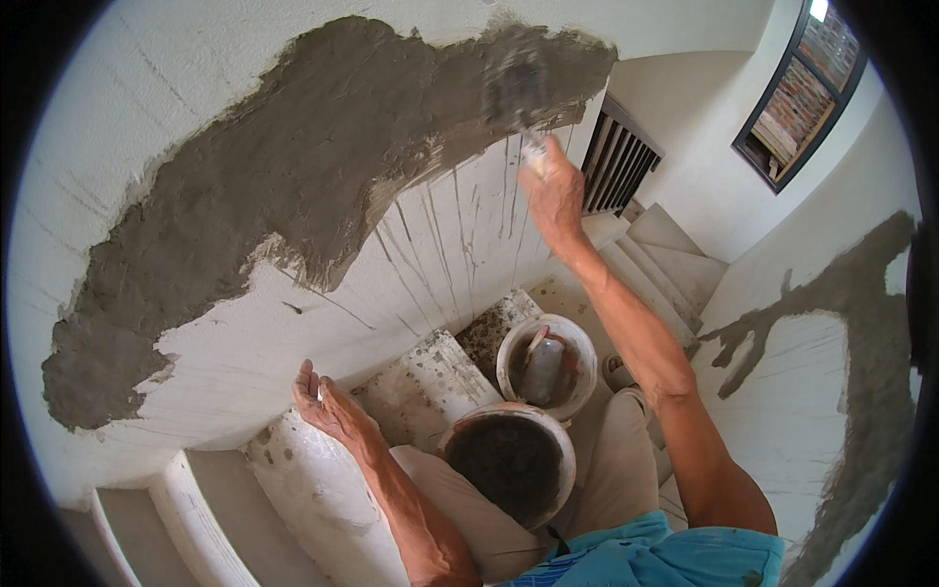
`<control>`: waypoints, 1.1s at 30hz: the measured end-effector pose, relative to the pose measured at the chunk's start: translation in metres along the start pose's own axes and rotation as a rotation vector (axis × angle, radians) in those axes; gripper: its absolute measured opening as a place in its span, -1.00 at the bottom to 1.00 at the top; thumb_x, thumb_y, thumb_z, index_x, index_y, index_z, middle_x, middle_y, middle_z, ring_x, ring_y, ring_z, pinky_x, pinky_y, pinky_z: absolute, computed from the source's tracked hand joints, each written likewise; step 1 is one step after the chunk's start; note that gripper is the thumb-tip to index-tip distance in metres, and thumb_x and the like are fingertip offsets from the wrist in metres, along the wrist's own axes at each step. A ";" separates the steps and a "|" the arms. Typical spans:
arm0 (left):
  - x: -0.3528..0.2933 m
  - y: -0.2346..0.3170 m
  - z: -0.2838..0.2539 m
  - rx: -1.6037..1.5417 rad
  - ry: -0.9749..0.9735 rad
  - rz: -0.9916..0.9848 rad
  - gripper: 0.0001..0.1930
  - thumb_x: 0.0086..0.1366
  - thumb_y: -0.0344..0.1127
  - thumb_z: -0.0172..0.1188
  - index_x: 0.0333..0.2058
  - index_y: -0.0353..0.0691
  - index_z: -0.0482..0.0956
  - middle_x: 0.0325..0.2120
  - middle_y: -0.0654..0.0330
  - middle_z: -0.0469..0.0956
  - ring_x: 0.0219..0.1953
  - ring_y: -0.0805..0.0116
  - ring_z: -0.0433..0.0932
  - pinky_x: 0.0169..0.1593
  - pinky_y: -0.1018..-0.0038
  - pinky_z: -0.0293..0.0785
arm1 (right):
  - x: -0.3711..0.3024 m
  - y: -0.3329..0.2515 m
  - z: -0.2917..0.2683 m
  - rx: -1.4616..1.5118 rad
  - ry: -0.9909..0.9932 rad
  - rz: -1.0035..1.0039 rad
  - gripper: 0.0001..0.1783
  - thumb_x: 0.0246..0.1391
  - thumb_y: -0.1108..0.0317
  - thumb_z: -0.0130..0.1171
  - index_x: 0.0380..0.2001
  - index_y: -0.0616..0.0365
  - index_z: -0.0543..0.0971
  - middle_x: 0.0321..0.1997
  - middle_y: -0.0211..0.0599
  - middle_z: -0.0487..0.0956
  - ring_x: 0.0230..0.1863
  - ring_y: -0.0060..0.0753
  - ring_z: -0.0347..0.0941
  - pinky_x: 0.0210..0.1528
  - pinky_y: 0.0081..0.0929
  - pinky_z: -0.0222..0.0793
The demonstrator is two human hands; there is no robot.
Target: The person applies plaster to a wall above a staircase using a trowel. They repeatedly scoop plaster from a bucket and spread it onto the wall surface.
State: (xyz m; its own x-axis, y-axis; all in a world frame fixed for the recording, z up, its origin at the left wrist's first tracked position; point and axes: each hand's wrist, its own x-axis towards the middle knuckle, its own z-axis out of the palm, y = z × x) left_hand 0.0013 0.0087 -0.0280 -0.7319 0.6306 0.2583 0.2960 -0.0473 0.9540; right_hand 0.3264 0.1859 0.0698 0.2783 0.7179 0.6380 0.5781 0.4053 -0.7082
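Observation:
My right hand (pixel 553 191) is closed around the pale handle of a trowel (pixel 516 93), whose grey blade is smeared by motion. The blade lies against the upper right part of a wide patch of wet grey mortar (pixel 313 127) on the white wall. Lower down, my left hand (pixel 335 406) hangs near the wall, fingers loosely stretched and nothing visible in it. Between my knees stands a bucket of dark grey mortar (pixel 569 460). Just beyond it, a second bucket (pixel 508 357) contains murky liquid and a greyish tool (pixel 541 372), partly sunk.
Pale stair treads (pixel 259 509) descend at lower left, and splattered steps (pixel 421 377) run along the wall. More stairs (pixel 646 274) and a dark railing (pixel 618 157) lie beyond my right arm. The right wall carries another mortar patch (pixel 875 391); a dark-framed window (pixel 802 93) is above.

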 end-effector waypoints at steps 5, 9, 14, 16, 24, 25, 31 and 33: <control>-0.001 0.004 -0.001 -0.015 0.006 0.002 -0.55 0.31 -0.29 0.01 0.11 -0.42 0.49 0.02 -0.07 0.50 0.08 0.09 0.46 0.15 0.22 0.39 | -0.005 -0.010 -0.007 0.063 0.006 0.089 -0.74 -0.06 0.49 0.18 -0.25 0.27 0.42 -0.55 -0.17 0.51 -0.55 -0.23 0.45 -0.41 -0.21 0.37; 0.000 0.002 -0.002 -0.029 0.006 -0.023 -0.55 0.31 -0.30 0.01 0.10 -0.43 0.49 0.02 -0.06 0.50 0.08 0.10 0.46 0.15 0.21 0.39 | 0.009 0.007 -0.024 0.033 0.079 0.036 -0.76 -0.01 0.47 0.16 -0.23 0.26 0.47 -0.52 -0.40 0.42 -0.51 -0.58 0.28 -0.45 -0.46 0.28; 0.000 0.002 -0.001 -0.044 0.019 -0.013 -0.57 0.29 -0.35 0.00 0.10 -0.42 0.49 0.03 -0.06 0.50 0.09 0.10 0.45 0.16 0.21 0.39 | -0.003 0.013 -0.036 -0.039 -0.038 -0.057 -0.78 -0.01 0.49 0.16 -0.28 0.31 0.41 -0.56 -0.16 0.48 -0.60 -0.28 0.40 -0.45 -0.29 0.39; 0.000 0.003 0.000 -0.039 0.016 -0.029 -0.57 0.29 -0.37 0.00 0.10 -0.42 0.49 0.03 -0.07 0.50 0.09 0.09 0.45 0.16 0.21 0.39 | -0.012 0.016 -0.033 -0.061 -0.039 -0.119 -0.77 0.02 0.48 0.17 -0.26 0.30 0.39 -0.55 -0.14 0.48 -0.59 -0.28 0.42 -0.44 -0.29 0.39; 0.000 0.000 -0.002 -0.017 0.016 -0.028 -0.56 0.31 -0.34 -0.01 0.11 -0.42 0.49 0.04 -0.08 0.49 0.10 0.07 0.46 0.16 0.18 0.39 | -0.016 0.019 -0.031 -0.085 -0.160 -0.055 -0.72 0.07 0.46 0.16 -0.15 0.32 0.43 -0.44 -0.26 0.49 -0.45 -0.48 0.38 -0.38 -0.42 0.38; 0.000 0.002 -0.001 -0.013 0.020 -0.024 -0.56 0.31 -0.33 -0.01 0.11 -0.42 0.49 0.04 -0.08 0.49 0.10 0.07 0.46 0.16 0.18 0.40 | -0.016 0.019 -0.031 -0.089 -0.165 -0.060 -0.72 0.08 0.46 0.17 -0.15 0.32 0.42 -0.44 -0.27 0.49 -0.45 -0.48 0.38 -0.37 -0.42 0.38; 0.001 0.002 0.000 -0.002 0.006 -0.064 -0.56 0.31 -0.33 -0.01 0.11 -0.42 0.49 0.04 -0.08 0.49 0.10 0.06 0.46 0.15 0.19 0.41 | -0.024 0.038 -0.033 -0.065 -0.181 -0.006 -0.80 0.04 0.46 0.12 -0.30 0.28 0.34 -0.58 -0.15 0.42 -0.57 -0.34 0.33 -0.47 -0.27 0.32; 0.001 0.002 0.001 -0.016 0.011 -0.071 -0.56 0.31 -0.33 -0.01 0.10 -0.42 0.49 0.04 -0.08 0.49 0.10 0.07 0.46 0.14 0.19 0.41 | -0.028 0.041 -0.038 -0.075 -0.184 0.008 -0.80 0.04 0.47 0.12 -0.30 0.30 0.35 -0.57 -0.15 0.42 -0.56 -0.36 0.31 -0.46 -0.30 0.32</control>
State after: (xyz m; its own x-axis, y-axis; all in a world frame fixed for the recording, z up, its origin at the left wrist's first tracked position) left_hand 0.0020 0.0095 -0.0258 -0.7575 0.6242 0.1912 0.2330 -0.0152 0.9724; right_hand 0.3715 0.1601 0.0346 0.1416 0.8151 0.5617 0.6337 0.3612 -0.6840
